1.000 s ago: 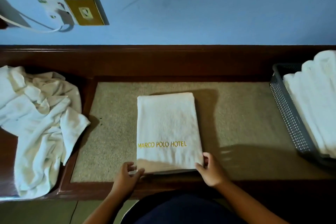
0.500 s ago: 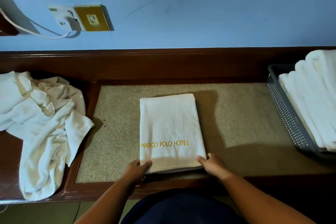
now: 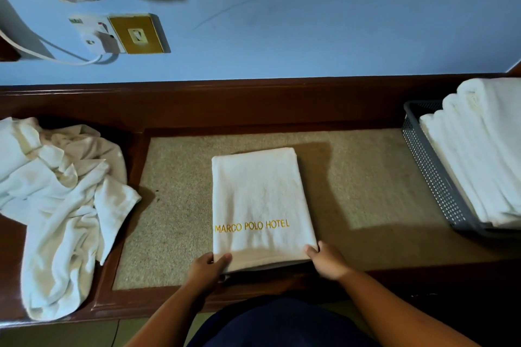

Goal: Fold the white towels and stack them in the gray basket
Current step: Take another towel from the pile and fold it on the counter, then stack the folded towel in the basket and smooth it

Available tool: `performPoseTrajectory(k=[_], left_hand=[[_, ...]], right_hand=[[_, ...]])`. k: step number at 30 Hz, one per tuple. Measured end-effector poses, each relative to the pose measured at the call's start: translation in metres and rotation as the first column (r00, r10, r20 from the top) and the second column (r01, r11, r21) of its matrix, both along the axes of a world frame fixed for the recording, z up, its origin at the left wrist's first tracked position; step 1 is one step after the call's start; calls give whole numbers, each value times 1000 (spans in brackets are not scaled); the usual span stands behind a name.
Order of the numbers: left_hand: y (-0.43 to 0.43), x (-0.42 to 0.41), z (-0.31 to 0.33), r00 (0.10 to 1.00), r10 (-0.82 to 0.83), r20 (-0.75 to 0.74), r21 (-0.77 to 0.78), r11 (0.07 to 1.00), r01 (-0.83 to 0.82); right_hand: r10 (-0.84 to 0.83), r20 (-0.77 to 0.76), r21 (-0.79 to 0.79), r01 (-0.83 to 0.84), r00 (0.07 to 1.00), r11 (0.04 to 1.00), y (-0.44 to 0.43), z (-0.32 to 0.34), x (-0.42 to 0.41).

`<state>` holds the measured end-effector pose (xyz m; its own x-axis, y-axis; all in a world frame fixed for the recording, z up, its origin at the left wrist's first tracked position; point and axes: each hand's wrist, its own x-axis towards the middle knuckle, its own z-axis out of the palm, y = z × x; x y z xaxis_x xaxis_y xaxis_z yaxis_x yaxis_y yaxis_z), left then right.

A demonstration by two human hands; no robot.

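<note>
A folded white towel (image 3: 259, 200) with gold "MARCO POLO HOTEL" lettering lies flat in the middle of the beige counter top (image 3: 366, 177). My left hand (image 3: 207, 269) grips its near left corner, thumb on top and fingers underneath. My right hand (image 3: 327, 260) grips the near right corner the same way. The near edge looks slightly raised off the counter. The gray basket (image 3: 434, 175) stands at the right edge and holds several folded white towels (image 3: 479, 155) stacked above its rim.
A heap of unfolded white towels (image 3: 56, 205) lies on the dark wooden ledge at the left. A raised wooden back rail (image 3: 253, 101) runs behind the counter under the blue wall. A wall socket with a white plug and cable (image 3: 104, 36) sits at upper left.
Both hands have slid in under the towel's near corners and closed on them. The view has tilted up a little; the towel has stayed in place.
</note>
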<state>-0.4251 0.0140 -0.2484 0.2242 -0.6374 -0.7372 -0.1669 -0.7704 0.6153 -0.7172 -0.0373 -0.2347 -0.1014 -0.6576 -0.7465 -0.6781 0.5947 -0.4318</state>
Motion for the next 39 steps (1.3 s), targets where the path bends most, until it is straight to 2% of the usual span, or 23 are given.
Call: performPoseTrajectory(k=[3, 5, 7, 8, 9, 11, 13, 14, 16, 17, 19, 23, 26, 28, 31, 35, 39], left_hand=[[4, 4, 7, 994, 39, -99, 18, 999, -38], [6, 9, 16, 962, 87, -259, 67, 995, -72], [11, 13, 24, 925, 65, -373, 113, 993, -24], [15, 14, 26, 929, 11, -369, 121, 992, 37], [20, 15, 27, 944, -62, -325, 127, 986, 109], [33, 16, 19, 967, -217, -134, 155, 959, 236], [44, 14, 7, 959, -271, 81, 179, 951, 253], [47, 13, 1, 953, -245, 177, 171, 961, 215], [52, 6, 1, 939, -130, 317, 95, 990, 105], [52, 3, 4, 932, -86, 353, 43, 996, 76], [48, -2, 9, 932, -89, 352, -8, 995, 98], [32, -12, 8, 969, -147, 198, 53, 989, 139], [21, -14, 10, 1000, -9, -20, 80, 997, 10], [15, -22, 22, 984, 83, -159, 83, 994, -71], [13, -43, 51, 904, 244, -349, 42, 968, -246], [25, -67, 89, 775, 368, -514, 11, 906, -423], [35, -93, 117, 628, 415, -659, 62, 862, -504]], right_hand=[[39, 10, -24, -38, 999, 999, 5, 5, -2], [68, 21, 3, -68, 997, 998, 9, 8, -9], [66, 47, 78, -69, 997, 995, 15, 9, -18], [80, 57, 120, -86, 995, 989, 19, 11, -22], [118, 62, 160, -126, 991, 979, 23, 13, -26], [227, 41, 189, -230, 973, 955, 33, 10, -31], [273, -75, 142, -261, 959, 955, 41, 2, -33], [226, -109, 87, -218, 968, 972, 46, -3, -31], [51, -46, -62, -54, 998, 997, 53, -14, -26], [-3, 1, -98, 3, 1000, 995, 54, -18, -22], [-54, 84, -65, 60, 995, 996, 51, -11, -10], [-62, 97, -13, 64, 993, 998, 37, -5, 5], [-41, 139, 22, 38, 989, 999, 25, 5, 8], [-90, 202, 30, 86, 975, 996, 20, 22, 4], [-190, 366, 30, 193, 911, 981, 15, 50, -9], [-275, 545, 51, 296, 792, 954, 7, 83, -30], [-344, 609, 142, 328, 714, 934, 1, 95, -52]])
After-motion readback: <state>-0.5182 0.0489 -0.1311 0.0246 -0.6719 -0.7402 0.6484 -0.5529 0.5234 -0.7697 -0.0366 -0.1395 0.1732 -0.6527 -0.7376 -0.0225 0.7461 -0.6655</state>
